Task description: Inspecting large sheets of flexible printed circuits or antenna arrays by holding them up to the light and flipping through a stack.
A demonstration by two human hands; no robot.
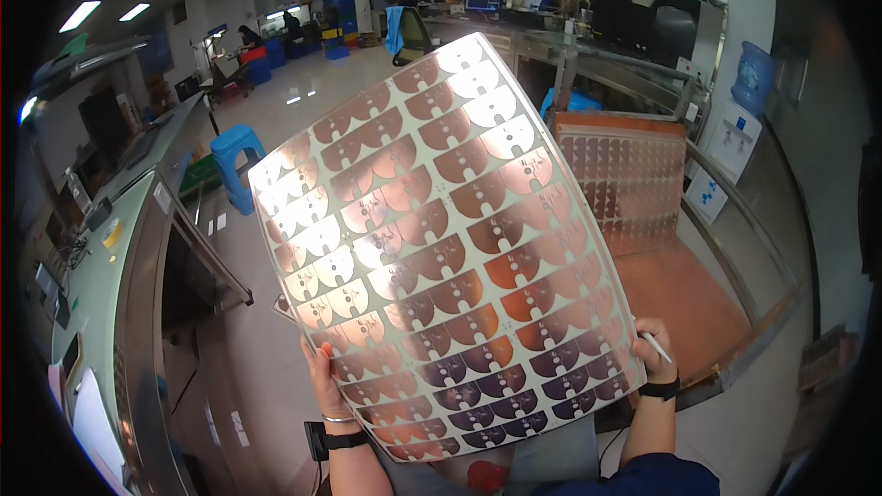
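Observation:
Between my two hands a large thin panel (441,257) is held up, tilted, its far end raised. Rows of shiny copper-coloured rounded shapes cover its pale surface, and light glares off its upper left part. My left hand (322,381) grips the panel's lower left edge, with fingertips showing at the rim and the rest partly behind it. At the lower right edge, my right hand (654,349) is closed on the panel. A slim white pen-like stick (656,347) also sticks out from that hand. Both wrists wear black bands.
To the right stands an orange-brown rack (684,298) with similar panels leaning at its back, beside metal rails. A water dispenser (735,152) is behind it. Along the left runs a green-topped workbench (115,248) with tape on it. A blue stool (236,165) stands beyond; people sit farther off.

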